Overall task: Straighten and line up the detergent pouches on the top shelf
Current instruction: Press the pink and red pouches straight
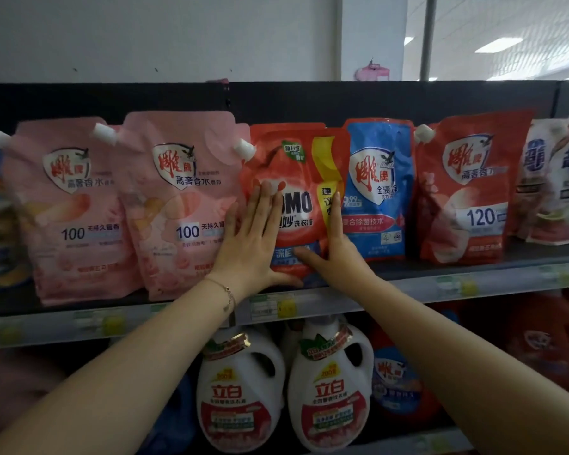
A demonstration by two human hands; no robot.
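A red OMO pouch (296,178) stands at the middle of the top shelf (408,282). My left hand (250,244) lies flat on its left side with fingers straight and thumb along its bottom edge. My right hand (335,254) presses its right side, fingers straight up and thumb pointing left across the front. Two pink pouches (69,208) (181,198) stand to the left. A blue pouch (378,188), a red pouch (467,188) and a white pouch (555,178) stand to the right.
The shelf's front rail carries price labels (273,305). Below it, two white detergent jugs (240,392) (332,389) stand on the lower shelf, with a blue-labelled container (395,379) beside them. A dark back panel (309,100) runs behind the pouches.
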